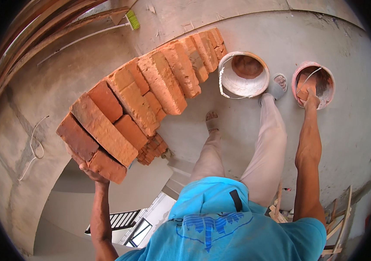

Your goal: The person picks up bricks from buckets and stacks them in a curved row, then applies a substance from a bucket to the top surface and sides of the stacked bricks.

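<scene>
A curved row of orange-red bricks (157,80) runs from the left toward the top middle, laid side by side with some shorter pieces between. My left hand (94,174) is closed against the brick (107,166) at the row's near end, fingers on its side and underside. My right arm stretches out to a pinkish-rimmed bucket (329,82) at the right. Inside its mouth, my right hand (311,100) grips an orange brick (303,84); the fingertips are partly hidden.
A larger white bucket (248,88), with reddish matter inside, stands by my foot. More small bricks (153,149) lie below the row. A green-bristled broom (132,20) and long wooden beams (33,35) are at upper left. Below left shows a dark railing (118,220); wood scraps lie lower right.
</scene>
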The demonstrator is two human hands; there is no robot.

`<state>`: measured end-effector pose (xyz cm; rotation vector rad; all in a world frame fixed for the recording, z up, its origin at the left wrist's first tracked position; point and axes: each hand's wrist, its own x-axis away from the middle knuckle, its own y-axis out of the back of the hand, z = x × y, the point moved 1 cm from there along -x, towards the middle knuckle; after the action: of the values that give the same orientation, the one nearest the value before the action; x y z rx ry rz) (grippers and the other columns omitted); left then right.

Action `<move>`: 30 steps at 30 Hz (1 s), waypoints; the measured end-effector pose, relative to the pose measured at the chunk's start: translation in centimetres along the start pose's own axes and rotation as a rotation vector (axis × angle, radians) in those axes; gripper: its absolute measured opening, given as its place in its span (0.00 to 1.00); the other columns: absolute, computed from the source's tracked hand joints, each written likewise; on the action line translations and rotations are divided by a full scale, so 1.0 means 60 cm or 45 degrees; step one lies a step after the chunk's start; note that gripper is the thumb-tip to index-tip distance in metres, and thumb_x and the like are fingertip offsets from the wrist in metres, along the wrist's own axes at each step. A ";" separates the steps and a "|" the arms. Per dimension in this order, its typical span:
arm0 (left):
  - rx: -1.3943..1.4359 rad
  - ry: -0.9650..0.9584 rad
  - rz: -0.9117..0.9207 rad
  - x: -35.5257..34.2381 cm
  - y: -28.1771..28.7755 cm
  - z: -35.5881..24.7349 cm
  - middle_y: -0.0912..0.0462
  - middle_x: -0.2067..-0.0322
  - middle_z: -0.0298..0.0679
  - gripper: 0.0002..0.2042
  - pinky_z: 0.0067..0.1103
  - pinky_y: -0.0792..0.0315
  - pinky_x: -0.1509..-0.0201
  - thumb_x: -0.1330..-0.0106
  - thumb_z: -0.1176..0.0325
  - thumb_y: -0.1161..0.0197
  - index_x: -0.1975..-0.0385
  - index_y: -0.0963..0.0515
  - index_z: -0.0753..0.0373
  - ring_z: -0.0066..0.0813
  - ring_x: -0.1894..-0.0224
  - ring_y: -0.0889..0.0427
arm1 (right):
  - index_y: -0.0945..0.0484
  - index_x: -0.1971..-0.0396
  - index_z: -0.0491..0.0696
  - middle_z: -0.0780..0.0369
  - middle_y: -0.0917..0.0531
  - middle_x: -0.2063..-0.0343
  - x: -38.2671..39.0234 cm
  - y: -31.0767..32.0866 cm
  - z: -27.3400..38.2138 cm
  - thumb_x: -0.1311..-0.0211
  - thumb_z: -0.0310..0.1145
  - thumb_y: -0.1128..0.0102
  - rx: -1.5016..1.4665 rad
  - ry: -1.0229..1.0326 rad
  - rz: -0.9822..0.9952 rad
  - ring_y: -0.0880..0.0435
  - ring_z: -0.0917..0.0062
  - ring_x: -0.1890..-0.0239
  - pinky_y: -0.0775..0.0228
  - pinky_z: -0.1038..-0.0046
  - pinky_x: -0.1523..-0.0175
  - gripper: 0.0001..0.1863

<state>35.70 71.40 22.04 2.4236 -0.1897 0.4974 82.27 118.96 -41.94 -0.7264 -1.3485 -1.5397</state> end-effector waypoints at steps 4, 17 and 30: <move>-0.336 -0.296 0.064 -0.007 -0.127 -0.045 0.42 0.30 0.46 0.50 0.40 0.39 0.27 0.33 0.24 0.55 0.24 0.51 0.61 0.42 0.29 0.38 | 0.27 0.42 0.33 0.45 0.23 0.44 -0.075 0.060 -0.008 0.44 0.34 0.26 0.124 0.159 -0.034 0.16 0.49 0.51 0.15 0.43 0.54 0.33; -0.933 -1.070 0.092 -0.020 -0.248 -0.106 0.51 0.23 0.55 0.44 0.43 0.54 0.21 0.25 0.33 0.65 0.24 0.46 0.68 0.52 0.21 0.52 | 0.25 0.40 0.36 0.52 0.18 0.50 0.273 0.297 0.081 0.36 0.36 0.37 0.178 0.514 0.191 0.14 0.63 0.54 0.13 0.66 0.60 0.28; -0.962 -1.211 0.006 -0.021 -0.237 -0.082 0.54 0.24 0.63 0.39 0.53 0.70 0.21 0.25 0.45 0.48 0.24 0.46 0.68 0.62 0.21 0.59 | 0.32 0.34 0.41 0.50 0.19 0.44 0.769 0.296 -0.088 0.41 0.42 0.29 -0.620 0.442 1.124 0.17 0.51 0.48 0.17 0.52 0.51 0.38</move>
<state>36.70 85.58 16.98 1.7158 -0.6444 -0.6642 81.15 102.56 4.96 -1.0979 -0.2817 -1.1647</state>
